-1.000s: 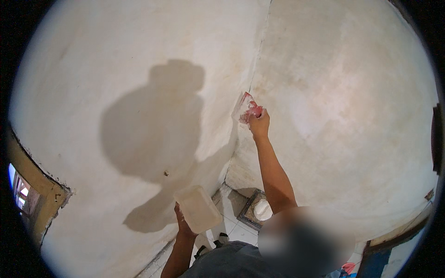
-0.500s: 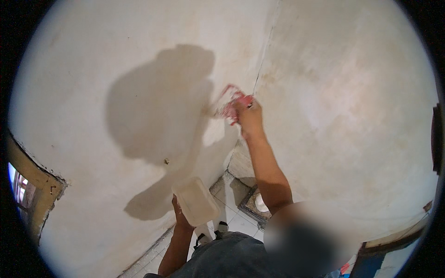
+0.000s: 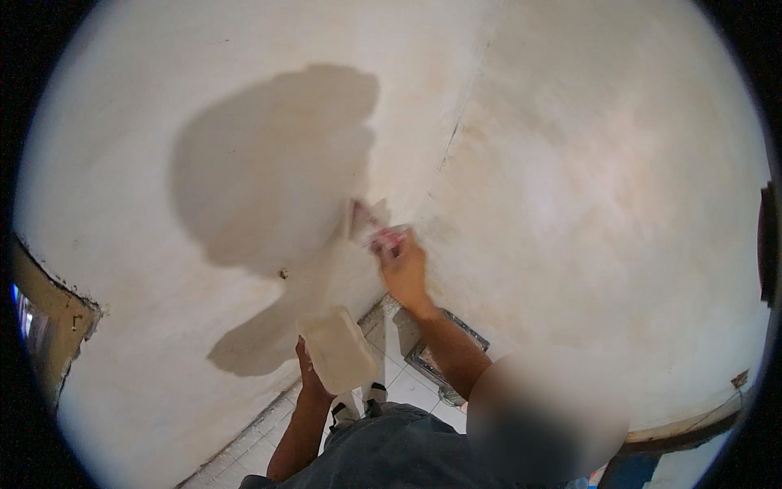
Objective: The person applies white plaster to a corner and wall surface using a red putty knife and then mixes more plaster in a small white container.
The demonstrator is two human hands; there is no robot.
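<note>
My right hand (image 3: 404, 273) is closed round a red putty scraper (image 3: 389, 239), which is smeared by motion. The scraper's pale-edged blade points left, at the left wall (image 3: 269, 310) close to the corner; whether it touches the plaster I cannot tell. Low in front of my body, my left hand (image 3: 308, 367) grips a shallow rectangular beige plastic tub (image 3: 340, 352) by its left side. Most of that hand's fingers are hidden by the tub. What lies in the tub is pale and hard to tell from its walls.
The right wall (image 3: 603, 212) meets the left one at a cracked corner. A dark-rimmed square object (image 3: 423, 364) lies on the white floor tiles (image 3: 411, 393) below. A yellowish frame (image 3: 61, 330) stands at far left. A small hole or plug (image 3: 283, 273) marks the left wall.
My right hand has moved down and left along the corner with the scraper. The tub in my left hand has shifted slightly left and up as the view moved a little.
</note>
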